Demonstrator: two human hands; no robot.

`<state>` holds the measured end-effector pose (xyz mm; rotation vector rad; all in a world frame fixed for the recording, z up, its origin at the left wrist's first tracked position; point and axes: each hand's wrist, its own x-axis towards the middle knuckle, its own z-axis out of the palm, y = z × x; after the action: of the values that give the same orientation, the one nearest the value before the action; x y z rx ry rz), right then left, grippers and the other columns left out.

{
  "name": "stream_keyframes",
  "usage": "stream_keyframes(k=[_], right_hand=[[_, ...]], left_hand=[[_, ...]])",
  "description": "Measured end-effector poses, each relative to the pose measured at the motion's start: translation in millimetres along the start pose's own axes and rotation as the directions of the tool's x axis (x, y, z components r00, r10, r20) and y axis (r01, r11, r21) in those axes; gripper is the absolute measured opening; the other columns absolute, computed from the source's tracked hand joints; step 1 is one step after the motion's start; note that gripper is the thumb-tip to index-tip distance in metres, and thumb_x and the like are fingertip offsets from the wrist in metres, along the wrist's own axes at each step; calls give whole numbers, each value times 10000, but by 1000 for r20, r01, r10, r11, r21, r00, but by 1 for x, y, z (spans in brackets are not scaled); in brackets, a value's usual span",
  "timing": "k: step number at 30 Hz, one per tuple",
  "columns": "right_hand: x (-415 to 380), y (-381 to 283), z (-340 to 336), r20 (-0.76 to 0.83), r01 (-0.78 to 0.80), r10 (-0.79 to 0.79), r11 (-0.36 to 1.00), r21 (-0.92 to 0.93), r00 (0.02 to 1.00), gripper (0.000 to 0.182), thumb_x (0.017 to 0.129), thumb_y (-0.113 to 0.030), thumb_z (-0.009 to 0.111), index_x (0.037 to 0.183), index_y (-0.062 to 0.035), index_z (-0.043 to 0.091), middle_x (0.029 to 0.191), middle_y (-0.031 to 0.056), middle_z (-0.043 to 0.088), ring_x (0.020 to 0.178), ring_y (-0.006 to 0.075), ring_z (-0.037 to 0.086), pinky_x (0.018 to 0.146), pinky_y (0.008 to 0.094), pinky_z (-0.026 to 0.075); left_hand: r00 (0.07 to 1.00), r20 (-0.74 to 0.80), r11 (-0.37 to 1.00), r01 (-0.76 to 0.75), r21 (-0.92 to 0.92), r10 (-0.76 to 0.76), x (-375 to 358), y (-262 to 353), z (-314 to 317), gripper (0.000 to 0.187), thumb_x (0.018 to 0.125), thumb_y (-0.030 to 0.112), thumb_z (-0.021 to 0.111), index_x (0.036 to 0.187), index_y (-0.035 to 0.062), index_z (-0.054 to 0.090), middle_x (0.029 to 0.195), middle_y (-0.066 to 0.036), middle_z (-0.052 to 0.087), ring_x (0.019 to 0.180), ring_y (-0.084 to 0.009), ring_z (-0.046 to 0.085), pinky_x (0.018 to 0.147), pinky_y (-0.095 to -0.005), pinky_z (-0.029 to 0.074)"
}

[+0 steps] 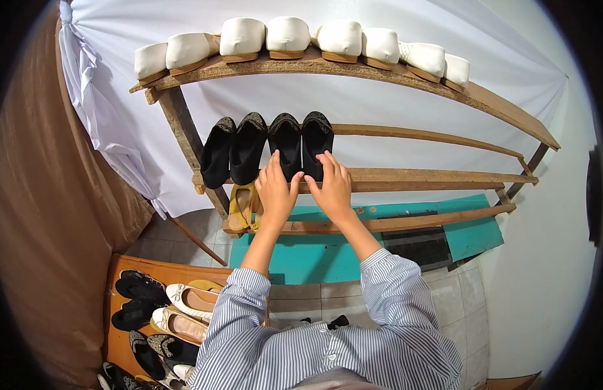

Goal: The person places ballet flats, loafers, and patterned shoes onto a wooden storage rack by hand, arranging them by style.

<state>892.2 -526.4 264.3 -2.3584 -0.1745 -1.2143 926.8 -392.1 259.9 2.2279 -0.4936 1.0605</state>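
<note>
Four black flat shoes with patterned toes stand side by side on the middle rack level, toes toward the back. My left hand [275,190] curves around the heel end of the third black flat shoe [286,133], fingers on its left side and thumb near the heel. Around the rear of the rightmost black flat shoe [318,133] is my right hand [331,190], its thumb close to the left thumb. My hands partly hide both heels. Left of them, untouched, are two more black flat shoes [248,146]. Below, a yellow shoe [241,209] rests on the lower level.
White shoes [243,38] line the top shelf of the wooden rack [503,117], heels outward. An orange-brown table [119,286] at lower left bears several black, white and yellow shoes. A brown curtain [61,195] hangs left; a white wall [536,260] stands right.
</note>
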Motion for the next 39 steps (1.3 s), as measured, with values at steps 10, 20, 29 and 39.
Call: stream_keyframes(k=[10, 20, 29, 39], right_hand=[[0, 1, 1, 21, -5, 5, 1000, -1, 1000, 556, 753, -273, 672, 1232, -104, 445, 1290, 164, 441, 1091, 351, 449, 917, 472, 367], [-28, -8, 9, 54, -56, 59, 997, -44, 997, 814, 745, -225, 598, 1400, -1, 169, 1425, 247, 201, 1293, 400, 240, 1058, 510, 181], [-58, -21, 11, 181, -121, 131, 990, -65, 975, 842, 746, -203, 567, 1388, 74, 98, 1461, 244, 108, 1369, 376, 63, 1075, 535, 61], [-89, -88, -20, 225, 74, -86, 996, 58, 971, 704, 760, -122, 520, 1389, -9, 226, 1458, 216, 166, 1363, 369, 118, 1068, 545, 104]], left_hand=[[999, 16, 999, 42, -15, -42, -1, 3, 0, 692, 805, 343, 619, 1326, -3, 322, 1255, -164, 469, 1116, -323, 439, 888, -440, 340], [993, 101, 999, 54, 2, -54, -41, -3, 3, 793, 797, 300, 581, 1385, -44, 177, 1446, -214, 189, 1341, -381, 170, 978, -586, 243], [978, 194, 992, 50, 115, -72, -63, -4, -10, 861, 729, 232, 610, 1399, -39, 141, 1479, -194, 116, 1371, -341, 118, 993, -592, 219], [994, 61, 978, 81, 191, -94, -101, 19, -97, 863, 696, 171, 642, 1402, -5, 178, 1477, -176, 146, 1373, -311, 138, 1014, -569, 214]])
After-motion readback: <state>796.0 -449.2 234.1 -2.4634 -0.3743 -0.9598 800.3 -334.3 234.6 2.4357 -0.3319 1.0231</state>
